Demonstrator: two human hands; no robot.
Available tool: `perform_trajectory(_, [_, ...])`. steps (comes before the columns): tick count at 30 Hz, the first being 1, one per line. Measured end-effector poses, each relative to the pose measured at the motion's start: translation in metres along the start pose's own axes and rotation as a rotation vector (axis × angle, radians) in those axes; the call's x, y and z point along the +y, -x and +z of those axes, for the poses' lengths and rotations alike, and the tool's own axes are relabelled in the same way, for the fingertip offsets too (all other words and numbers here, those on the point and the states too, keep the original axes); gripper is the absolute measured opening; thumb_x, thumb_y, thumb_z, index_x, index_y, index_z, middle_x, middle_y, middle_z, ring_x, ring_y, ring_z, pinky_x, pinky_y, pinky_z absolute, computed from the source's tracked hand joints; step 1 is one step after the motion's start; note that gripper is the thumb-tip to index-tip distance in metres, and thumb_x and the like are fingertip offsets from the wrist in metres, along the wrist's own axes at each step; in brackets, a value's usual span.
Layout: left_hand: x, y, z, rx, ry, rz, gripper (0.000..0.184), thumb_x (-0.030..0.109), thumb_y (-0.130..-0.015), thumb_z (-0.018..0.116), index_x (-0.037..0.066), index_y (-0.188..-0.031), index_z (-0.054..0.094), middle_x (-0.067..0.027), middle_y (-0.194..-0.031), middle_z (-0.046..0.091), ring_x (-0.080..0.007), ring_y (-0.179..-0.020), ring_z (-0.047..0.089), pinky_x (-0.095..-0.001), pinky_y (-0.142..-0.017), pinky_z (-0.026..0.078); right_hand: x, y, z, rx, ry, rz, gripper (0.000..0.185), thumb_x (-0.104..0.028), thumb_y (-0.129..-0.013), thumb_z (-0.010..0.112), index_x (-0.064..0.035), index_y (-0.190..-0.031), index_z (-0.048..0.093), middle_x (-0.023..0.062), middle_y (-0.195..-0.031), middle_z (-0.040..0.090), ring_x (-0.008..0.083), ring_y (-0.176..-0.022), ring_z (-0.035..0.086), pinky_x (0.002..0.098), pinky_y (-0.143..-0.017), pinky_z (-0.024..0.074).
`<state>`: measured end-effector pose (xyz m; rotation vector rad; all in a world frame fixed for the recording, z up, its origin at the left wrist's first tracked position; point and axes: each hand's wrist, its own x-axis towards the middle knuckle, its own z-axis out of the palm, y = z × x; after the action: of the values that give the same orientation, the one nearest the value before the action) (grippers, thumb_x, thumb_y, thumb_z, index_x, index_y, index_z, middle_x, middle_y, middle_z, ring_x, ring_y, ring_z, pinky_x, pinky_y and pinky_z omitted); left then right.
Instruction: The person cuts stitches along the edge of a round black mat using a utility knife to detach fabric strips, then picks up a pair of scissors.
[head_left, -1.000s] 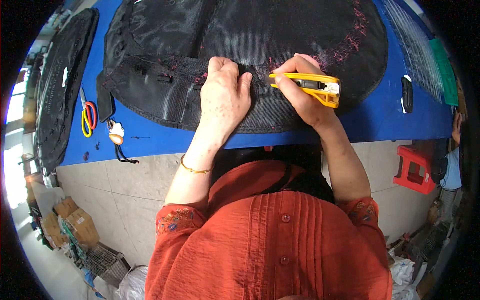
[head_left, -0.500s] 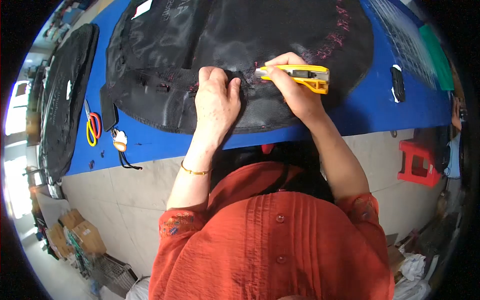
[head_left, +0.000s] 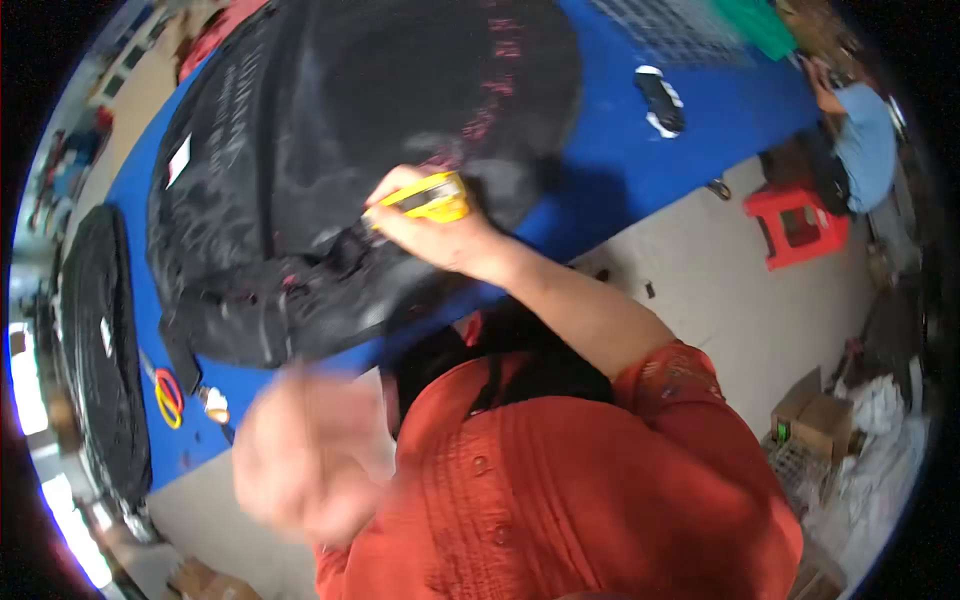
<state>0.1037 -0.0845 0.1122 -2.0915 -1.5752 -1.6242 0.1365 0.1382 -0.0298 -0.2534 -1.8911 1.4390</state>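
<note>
My right hand [head_left: 440, 235] is closed around a yellow utility knife [head_left: 432, 198], its tip end toward the black cloth. Below it a large black fabric piece [head_left: 350, 120] with seams, pale lettering and a line of pink marks lies on the blue table [head_left: 620, 190]. The cloth is bunched just left of the knife. My left hand [head_left: 310, 450] is raised off the cloth, close to the camera and in front of the table's front edge. Motion smears its fingers, so I cannot tell whether they hold anything.
Scissors [head_left: 168, 398] with red and yellow handles lie at the table's left, near another folded black piece [head_left: 100, 350]. A black-and-white bundle [head_left: 660, 102] lies at the right. A red stool [head_left: 795, 225] and a person in blue [head_left: 865, 145] are beyond.
My left hand has let go of the cloth and come up toward my body. My right hand still grips the knife. The camera view has turned, shifting the table and cloth.
</note>
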Motion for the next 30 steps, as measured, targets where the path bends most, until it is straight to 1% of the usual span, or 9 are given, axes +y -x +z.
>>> perform_trajectory(4, [-0.02,-0.01,0.024,-0.03,0.162,0.064,0.013,0.002,-0.072,0.068,-0.004,-0.084,0.065,-0.0164,-0.077,0.067,-0.0261,-0.067,0.064,-0.0362,-0.061,0.051,0.002,0.0,0.004,0.036,0.02,0.056,0.014,-0.023,-0.085,0.073,-0.0108,-0.084,0.066,0.0099,-0.077,0.071,0.0317,-0.077,0.071,0.0417,-0.072,0.0556])
perform_trajectory(6, [-0.021,-0.011,0.029,-0.052,0.219,0.077,0.013,0.003,-0.073,0.068,-0.004,-0.083,0.065,-0.0162,-0.077,0.067,-0.026,-0.066,0.064,-0.0362,-0.061,0.051,0.002,0.001,0.002,-0.013,0.044,0.023,0.013,-0.018,-0.088,0.071,-0.0063,-0.09,0.066,0.0081,-0.08,0.072,0.0224,-0.078,0.072,0.0364,-0.073,0.0555])
perform_trajectory(10, [-0.021,-0.011,0.032,-0.094,0.306,0.082,0.013,0.005,-0.074,0.069,-0.004,-0.083,0.065,-0.016,-0.077,0.067,-0.0258,-0.065,0.063,-0.0362,-0.06,0.05,0.0,-0.001,0.001,-0.039,0.099,0.048,0.013,-0.022,-0.089,0.069,-0.0101,-0.088,0.065,0.005,-0.079,0.071,0.0237,-0.077,0.071,0.0371,-0.083,0.053])
perform_trajectory(11, [-0.022,-0.011,0.033,-0.103,0.325,0.084,0.013,0.005,-0.074,0.069,-0.004,-0.083,0.065,-0.0159,-0.077,0.067,-0.0257,-0.065,0.063,-0.0362,-0.059,0.05,0.001,-0.001,0.003,0.023,0.061,0.025,0.015,-0.023,-0.083,0.073,-0.0101,-0.082,0.066,0.0104,-0.077,0.071,0.0324,-0.077,0.071,0.042,-0.075,0.0554])
perform_trajectory(15, [-0.023,-0.01,0.035,-0.143,0.392,0.074,0.013,0.007,-0.075,0.069,-0.003,-0.083,0.065,-0.0157,-0.077,0.067,-0.0256,-0.064,0.062,-0.0362,-0.058,0.05,0.008,0.0,0.004,0.036,0.079,-0.033,0.015,-0.024,-0.083,0.073,-0.0104,-0.082,0.066,0.01,-0.077,0.072,0.0328,-0.076,0.071,0.0427,-0.075,0.055])
perform_trajectory(18, [-0.024,-0.009,0.034,-0.168,0.43,0.067,0.014,0.008,-0.076,0.069,-0.003,-0.082,0.065,-0.0155,-0.076,0.066,-0.0254,-0.063,0.062,-0.0362,-0.058,0.05,0.003,0.001,0.001,-0.034,0.137,-0.014,0.013,-0.022,-0.091,0.068,-0.0108,-0.086,0.063,0.0031,-0.077,0.07,0.0226,-0.076,0.071,0.0379,-0.084,0.0515])
perform_trajectory(20, [-0.025,-0.008,0.033,-0.182,0.457,0.06,0.014,0.009,-0.076,0.07,-0.003,-0.082,0.065,-0.0154,-0.076,0.066,-0.0253,-0.062,0.062,-0.0362,-0.057,0.049,0.002,0.001,0.001,-0.036,0.007,0.043,0.013,-0.02,-0.09,0.069,-0.01,-0.084,0.063,0.004,-0.074,0.07,0.0236,-0.074,0.071,0.0382,-0.078,0.0526])
perform_trajectory(27, [-0.028,-0.009,0.034,-0.219,0.574,0.061,0.016,0.012,-0.078,0.07,-0.003,-0.081,0.065,-0.015,-0.076,0.066,-0.025,-0.06,0.061,-0.0362,-0.056,0.049,0.003,0.0,0.002,0.016,0.085,-0.076,0.012,-0.017,-0.088,0.071,-0.0082,-0.084,0.064,0.007,-0.073,0.07,0.0255,-0.07,0.071,0.0384,-0.071,0.0541])
perform_trajectory(30, [-0.029,-0.009,0.034,-0.23,0.62,0.059,0.017,0.013,-0.079,0.07,-0.003,-0.081,0.065,-0.0148,-0.075,0.066,-0.0249,-0.059,0.06,-0.0362,-0.055,0.048,0.004,-0.001,0.003,0.024,0.066,-0.042,0.016,-0.025,-0.083,0.072,-0.0113,-0.081,0.064,0.0094,-0.076,0.071,0.0338,-0.075,0.069,0.045,-0.075,0.053])
